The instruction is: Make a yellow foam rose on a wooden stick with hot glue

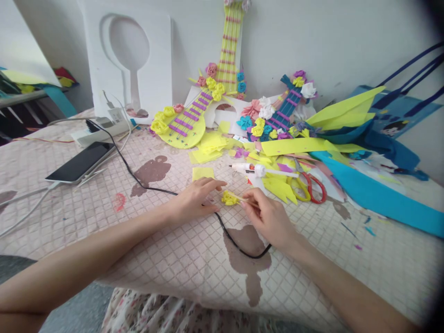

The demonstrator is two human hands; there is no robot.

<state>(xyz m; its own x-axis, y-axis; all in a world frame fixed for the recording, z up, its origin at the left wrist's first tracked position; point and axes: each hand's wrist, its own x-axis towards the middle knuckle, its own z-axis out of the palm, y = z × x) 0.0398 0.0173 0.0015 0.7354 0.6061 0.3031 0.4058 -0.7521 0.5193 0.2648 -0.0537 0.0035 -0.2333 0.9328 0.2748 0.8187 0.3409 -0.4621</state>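
My right hand [267,213] pinches a thin wooden stick [242,199], and a crumpled yellow paper flower [229,198] sits at the stick's far end. To the left of the flower, my left hand [198,199] is held low over the cloth with its thumb and fingers apart and nothing between them. A small yellow paper square [203,174] lies just beyond the left hand. Behind my right hand rests a white glue gun [248,169], its tip pointing left. A black cable [239,248] runs across the cloth beneath my hands.
Red and yellow scissors [316,188] lie right of the glue gun among paper scraps. Decorated toy guitars [183,122] lean at the back. A phone [81,162] and a power strip [100,132] are at left. Blue crepe paper [388,192] stretches along the right.
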